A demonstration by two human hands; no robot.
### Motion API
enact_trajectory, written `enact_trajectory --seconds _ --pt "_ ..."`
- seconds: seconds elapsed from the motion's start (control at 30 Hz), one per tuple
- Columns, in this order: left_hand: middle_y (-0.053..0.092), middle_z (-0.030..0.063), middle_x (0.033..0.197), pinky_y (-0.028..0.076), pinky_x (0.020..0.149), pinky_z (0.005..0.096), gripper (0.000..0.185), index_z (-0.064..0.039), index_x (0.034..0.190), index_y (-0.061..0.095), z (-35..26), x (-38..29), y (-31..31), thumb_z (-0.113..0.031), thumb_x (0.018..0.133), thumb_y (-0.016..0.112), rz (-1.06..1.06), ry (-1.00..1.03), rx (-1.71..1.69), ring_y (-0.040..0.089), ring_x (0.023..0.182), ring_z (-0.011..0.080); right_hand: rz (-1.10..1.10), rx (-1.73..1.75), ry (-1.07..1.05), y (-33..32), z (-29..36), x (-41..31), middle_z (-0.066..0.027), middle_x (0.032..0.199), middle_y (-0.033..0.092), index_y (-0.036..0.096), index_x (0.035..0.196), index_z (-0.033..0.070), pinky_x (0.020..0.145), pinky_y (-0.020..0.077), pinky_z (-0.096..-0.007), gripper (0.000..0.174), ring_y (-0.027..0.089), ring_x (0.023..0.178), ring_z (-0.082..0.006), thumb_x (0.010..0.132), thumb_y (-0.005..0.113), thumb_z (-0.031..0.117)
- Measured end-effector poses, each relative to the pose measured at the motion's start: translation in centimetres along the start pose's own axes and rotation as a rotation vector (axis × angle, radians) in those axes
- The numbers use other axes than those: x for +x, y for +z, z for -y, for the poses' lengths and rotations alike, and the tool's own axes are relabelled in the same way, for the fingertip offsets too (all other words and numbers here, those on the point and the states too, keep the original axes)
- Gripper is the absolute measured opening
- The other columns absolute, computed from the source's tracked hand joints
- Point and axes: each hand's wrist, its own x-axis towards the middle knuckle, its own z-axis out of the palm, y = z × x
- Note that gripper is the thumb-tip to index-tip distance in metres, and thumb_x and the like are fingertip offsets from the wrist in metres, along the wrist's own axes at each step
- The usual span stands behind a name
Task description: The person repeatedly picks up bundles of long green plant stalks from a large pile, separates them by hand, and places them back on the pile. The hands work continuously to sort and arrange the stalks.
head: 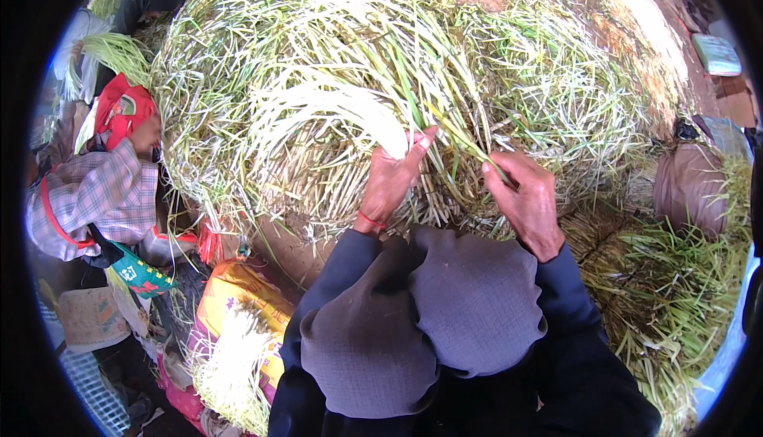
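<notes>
A large heap of long, pale green and whitish leafy stalks (238,49) lies on the ground before my knees. My left hand (396,171), with a red string at the wrist, grips a bundle of whitish stalks (346,109) whose leaves curve away to the left. One green stalk rises by its thumb. My right hand (521,189) is to the right of it, pinching a thin yellow-green stalk (462,136) between thumb and fingers. That stalk slants up and left towards my left hand.
A co-worker in a checked shirt (113,198) sits close at the left; others work at the upper left. A yellow sack (238,294) with pale stalks (235,359) on it is at my lower left. More greens (673,300) lie at the right, below a brown bundle (691,189).
</notes>
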Motion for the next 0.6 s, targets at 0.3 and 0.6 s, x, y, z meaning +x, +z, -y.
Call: enact_trajectory --seconds 0.3,0.6 --pt "0.073 0.0022 0.100 0.045 0.064 0.0216 0.019 -0.002 0.108 0.071 2.4 1.4 -1.9 -0.015 0.095 0.066 -0.049 -0.051 0.182 0.056 0.076 0.0044 -0.307 0.548 0.051 -10.0 0.2 0.7 0.0021 0.066 0.056 0.072 0.095 0.007 0.052 0.0345 -0.0217 0.016 0.039 0.052 -0.0063 0.095 0.063 0.021" --pt "0.073 0.0084 0.101 0.033 0.046 0.0197 0.019 -0.005 0.098 0.069 -2.3 -0.2 -1.8 -0.022 0.097 0.062 0.029 -0.089 0.043 0.038 0.049 0.0020 -0.269 0.716 0.197 -6.8 -2.7 3.7 -0.0017 0.084 0.069 0.072 0.106 0.009 0.060 0.0443 -0.0224 0.018 0.055 0.065 -0.0074 0.097 0.060 0.019"
